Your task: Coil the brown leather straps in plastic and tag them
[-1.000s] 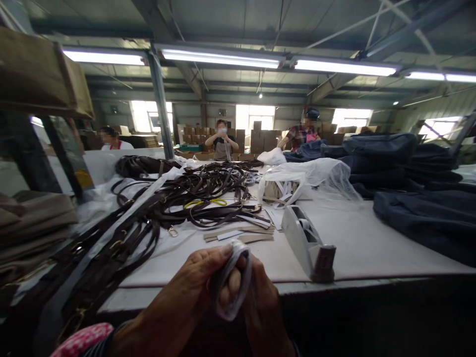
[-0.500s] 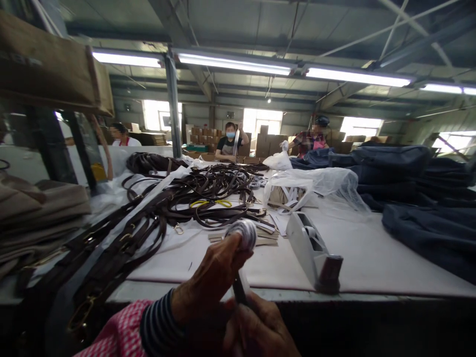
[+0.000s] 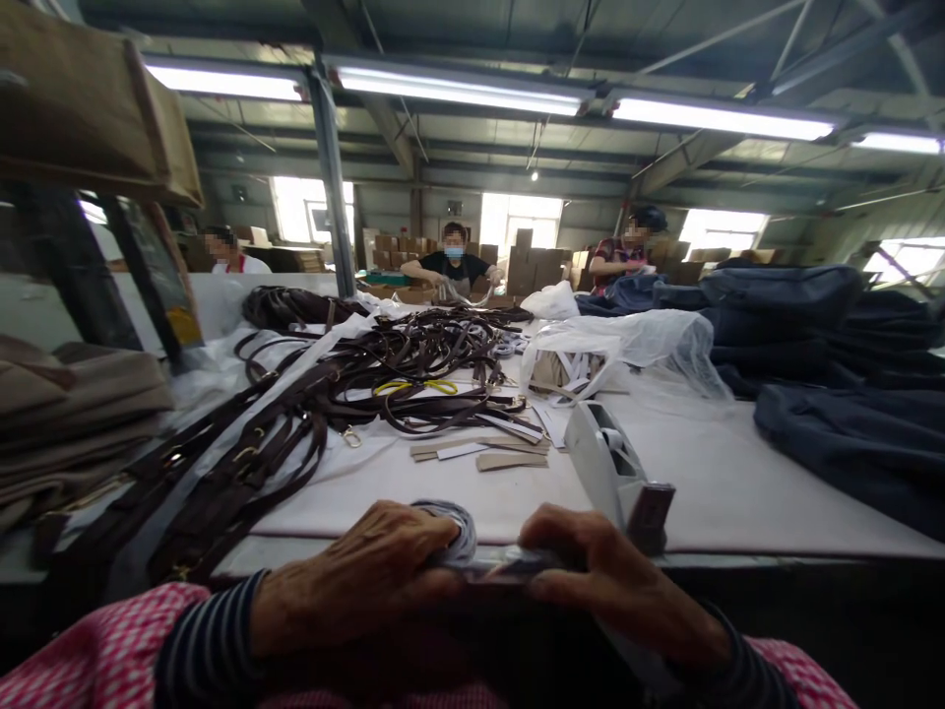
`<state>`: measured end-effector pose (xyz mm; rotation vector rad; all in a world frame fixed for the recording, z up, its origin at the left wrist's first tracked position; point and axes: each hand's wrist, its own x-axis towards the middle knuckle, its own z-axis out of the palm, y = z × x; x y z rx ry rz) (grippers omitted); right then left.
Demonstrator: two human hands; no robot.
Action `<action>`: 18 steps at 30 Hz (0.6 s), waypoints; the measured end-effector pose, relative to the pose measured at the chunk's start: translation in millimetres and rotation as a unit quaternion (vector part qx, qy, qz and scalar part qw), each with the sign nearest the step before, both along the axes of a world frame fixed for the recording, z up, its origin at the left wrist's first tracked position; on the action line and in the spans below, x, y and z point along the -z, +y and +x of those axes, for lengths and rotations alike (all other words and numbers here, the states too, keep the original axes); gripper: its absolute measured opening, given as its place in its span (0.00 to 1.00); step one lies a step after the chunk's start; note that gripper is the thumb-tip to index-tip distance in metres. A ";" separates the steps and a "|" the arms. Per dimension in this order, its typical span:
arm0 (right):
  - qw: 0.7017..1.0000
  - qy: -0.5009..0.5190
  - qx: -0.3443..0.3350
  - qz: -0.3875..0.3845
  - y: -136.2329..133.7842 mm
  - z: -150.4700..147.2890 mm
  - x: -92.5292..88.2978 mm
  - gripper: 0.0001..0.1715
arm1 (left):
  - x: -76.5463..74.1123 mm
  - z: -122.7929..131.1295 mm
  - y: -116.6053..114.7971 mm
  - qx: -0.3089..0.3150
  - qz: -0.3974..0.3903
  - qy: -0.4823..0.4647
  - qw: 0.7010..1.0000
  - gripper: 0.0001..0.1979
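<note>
My left hand (image 3: 354, 566) is closed on a grey coil (image 3: 459, 520) of wound strap or cord, thumb and fingers pressed against its side. A shiny strip (image 3: 494, 565) with a dark lower edge runs sideways from the coil across to my right hand (image 3: 620, 576). My right fingers pinch the strip's other end. Both hands are level at the table's near edge, a short gap apart. Whether the strip is strap, film or both, I cannot tell. A grey tape dispenser (image 3: 599, 463) stands just beyond my right hand.
Dark brown straps with metal clips (image 3: 399, 364) heap across the left and middle. Beige and white strips (image 3: 509, 460) lie in front of them. A clear plastic bag (image 3: 650, 340) and dark blue fabric bags (image 3: 849, 433) sit right. Brown folded fabric (image 3: 81, 404) is left. Several co-workers are beyond.
My hands were close together, the left above the right, with a dark strap between. Now they are side by side and drawn apart, the coil lower and the strip stretched level.
</note>
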<state>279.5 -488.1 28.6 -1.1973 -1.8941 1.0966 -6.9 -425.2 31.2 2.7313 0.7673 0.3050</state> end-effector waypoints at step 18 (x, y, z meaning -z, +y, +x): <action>0.907 0.199 0.283 0.241 7.7 -75.4 61.2 0.26 | -24.6 44.7 -17.9 -0.005 -0.591 -0.504 0.630 0.21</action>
